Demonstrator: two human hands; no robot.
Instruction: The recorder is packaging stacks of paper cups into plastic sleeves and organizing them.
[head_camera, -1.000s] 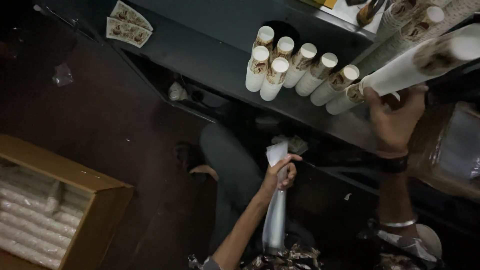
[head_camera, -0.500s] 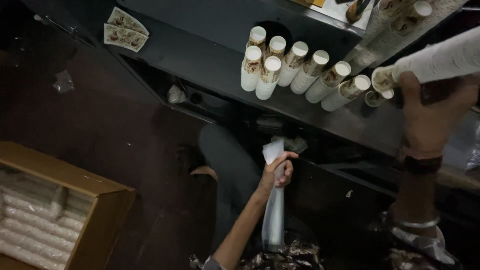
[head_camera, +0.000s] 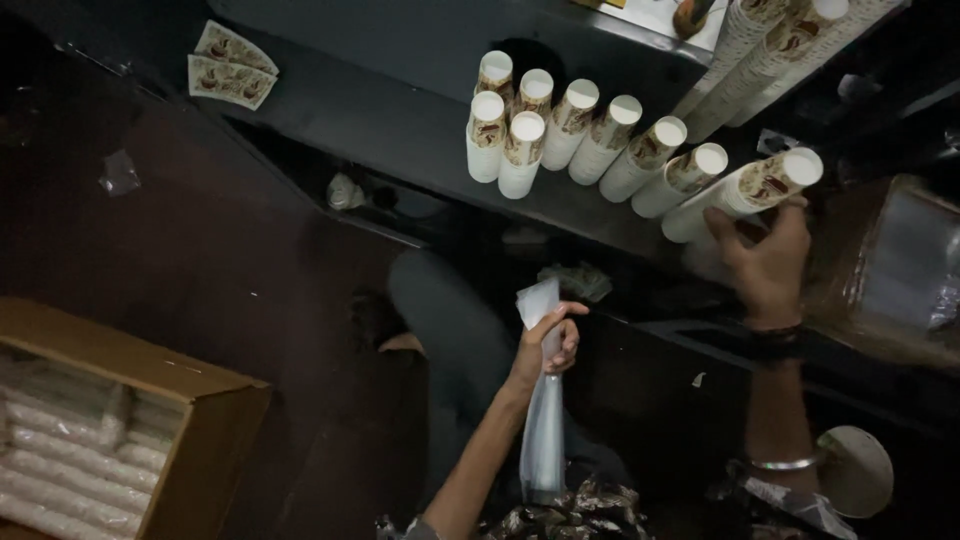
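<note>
Left hand: grip closed around an empty clear plastic sleeve, hanging down, centre near.
Right hand: fingers closed on a stack of paper cups, lying on the dark worktop, far right.
Further cup stacks just left.
Cardboard box of wrapped sleeves, near left.

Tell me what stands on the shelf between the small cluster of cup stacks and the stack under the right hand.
Head view: three more leaning cup stacks stand between cluster and the stack at the right hand.
</note>
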